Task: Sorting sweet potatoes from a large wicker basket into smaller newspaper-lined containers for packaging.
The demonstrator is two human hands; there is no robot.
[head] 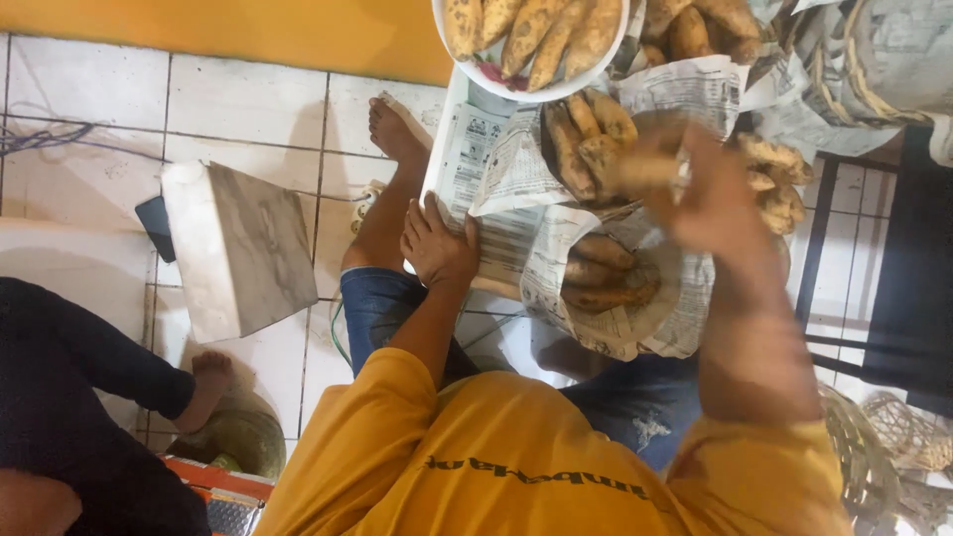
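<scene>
Newspaper [496, 189] lines nearly everything here: sheets are spread over the lap and knees of the person in the yellow shirt [516, 467] and blue jeans [382, 303], and more sheets wrap the piles beyond. On these sheets lie long, browned fried bananas [601, 273], a small heap in a paper-lined hollow just in front of the knees and another heap [586, 134] a little farther out. A white plate [536, 84] at the top edge holds more of the same pieces, side by side.

The left hand [437, 243] lies flat on the newspaper, palm down, fingers together and stretched out — it grips nothing, only presses the sheet near its edge. The right hand [700, 194] is raised above the nearer heaps and is blurred; its fingers are curled around one pale-brown fried piece [645, 171], which sticks out to the left of the hand, over the middle pile.

A bare foot [392, 129] rests on the white tiled floor [248, 99] beside the paper. Left of it stands a marbled grey-white block [243, 243] with a dark phone-like slab [156, 226] at its edge. Another person in dark clothes [69, 397] sits at the lower left, one foot [210, 372] by a round greenish vessel [238, 437]. Woven baskets [874, 457] sit at the lower right — well apart from the food.
</scene>
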